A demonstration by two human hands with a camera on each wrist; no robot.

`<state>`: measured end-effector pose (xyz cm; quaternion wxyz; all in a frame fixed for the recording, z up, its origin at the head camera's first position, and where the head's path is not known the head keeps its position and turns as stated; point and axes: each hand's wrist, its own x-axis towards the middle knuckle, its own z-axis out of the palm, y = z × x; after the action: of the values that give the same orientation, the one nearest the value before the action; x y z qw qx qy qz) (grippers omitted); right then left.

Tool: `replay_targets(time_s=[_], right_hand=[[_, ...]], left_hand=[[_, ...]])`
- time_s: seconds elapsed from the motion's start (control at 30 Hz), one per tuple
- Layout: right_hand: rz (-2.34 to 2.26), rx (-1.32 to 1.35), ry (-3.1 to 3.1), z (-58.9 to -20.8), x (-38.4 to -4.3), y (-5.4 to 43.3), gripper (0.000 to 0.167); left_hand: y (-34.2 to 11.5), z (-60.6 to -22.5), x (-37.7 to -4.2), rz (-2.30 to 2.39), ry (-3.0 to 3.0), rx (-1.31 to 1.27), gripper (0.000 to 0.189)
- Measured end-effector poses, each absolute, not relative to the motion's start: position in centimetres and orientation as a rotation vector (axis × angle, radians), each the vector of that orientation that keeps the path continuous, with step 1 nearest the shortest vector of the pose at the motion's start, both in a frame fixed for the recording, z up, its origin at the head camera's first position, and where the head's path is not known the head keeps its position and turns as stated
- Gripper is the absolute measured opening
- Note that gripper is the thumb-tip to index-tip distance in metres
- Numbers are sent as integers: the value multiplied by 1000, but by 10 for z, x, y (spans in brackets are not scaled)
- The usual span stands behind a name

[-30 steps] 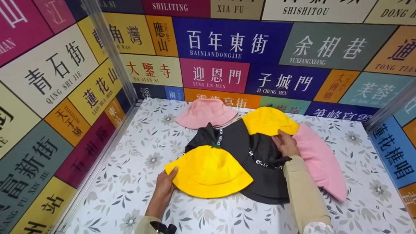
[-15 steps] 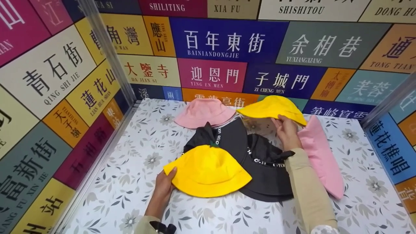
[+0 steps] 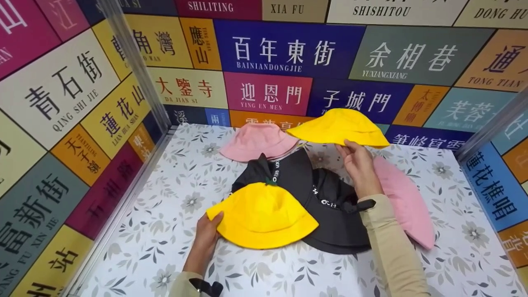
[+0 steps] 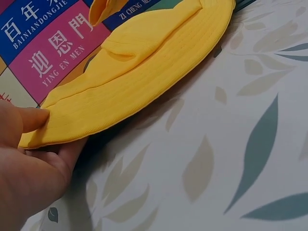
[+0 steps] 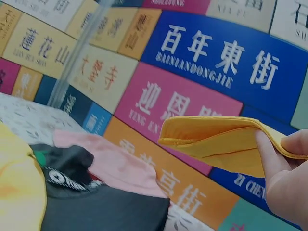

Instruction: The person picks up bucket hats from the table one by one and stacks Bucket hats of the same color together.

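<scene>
Near the front, a yellow bucket hat [image 3: 266,218] with a small green tip lies partly over a black hat. My left hand [image 3: 209,229] pinches its brim at the left edge, thumb on top and fingers beneath, as the left wrist view of the hat [image 4: 130,82] shows. A second yellow bucket hat [image 3: 340,126] is raised above the table at the back. My right hand [image 3: 361,167] holds that hat by its near brim; in the right wrist view the raised hat [image 5: 211,142] is seen from its open underside.
Two black hats with white lettering, one on the left [image 3: 251,173] and one on the right [image 3: 340,225], lie in the middle. A pink hat [image 3: 260,142] sits at the back, another pink hat [image 3: 406,202] beside my right forearm. Printed walls enclose the floral table [image 3: 144,231].
My right hand has lifted the rear yellow hat off the pile, upward and then slightly left. The left hand and its yellow hat have stayed almost in place.
</scene>
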<state>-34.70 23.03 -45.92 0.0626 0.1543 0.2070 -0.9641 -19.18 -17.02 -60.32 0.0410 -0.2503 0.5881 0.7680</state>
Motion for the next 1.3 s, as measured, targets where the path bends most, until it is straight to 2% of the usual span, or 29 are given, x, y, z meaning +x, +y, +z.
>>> replay_targets(time_s=[0.17, 0.63, 0.97, 1.3], right_hand=[[-2913, 373, 683, -459, -336, 218, 28], [-2865, 109, 875, -466, -301, 177, 32], [-2794, 90, 896, -479, -268, 149, 32], [-2730, 233, 863, -505, -238, 129, 31]], left_hand=[[-167, -602, -194, 2363, 1798, -771, 49], [-160, -599, -201, 2413, 1879, -747, 46], [-157, -595, -202, 2436, 1782, -709, 51], [-154, -597, -203, 2497, 1704, -659, 49]])
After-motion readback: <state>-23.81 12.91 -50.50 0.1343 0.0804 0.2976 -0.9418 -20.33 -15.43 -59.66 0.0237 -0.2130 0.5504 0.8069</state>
